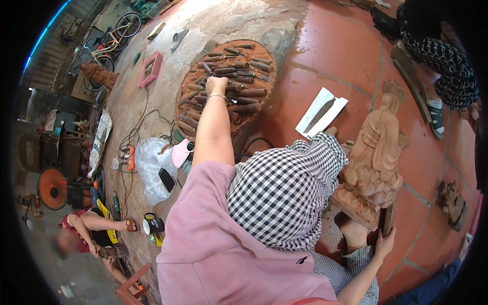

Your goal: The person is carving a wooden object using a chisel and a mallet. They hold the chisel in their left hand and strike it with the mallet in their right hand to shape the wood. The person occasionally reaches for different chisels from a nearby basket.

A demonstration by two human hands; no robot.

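Observation:
My left arm stretches out to a round tray strewn with wood shavings and carving chisels. There my left hand is closed around a dark carving chisel above the other tools. Down at the right, my right hand is closed on the lower end of a brown wooden bar. This bar rests against the base of a carved wooden statue, a robed figure tilted on the tiles by my bare foot. My fingers partly hide the bar's end.
My raised knee in checkered trousers lies between the tray and statue. A flat blade-like piece lies on white paper. A phone, plastic bag, mug and cables are at left. Two other people sit nearby.

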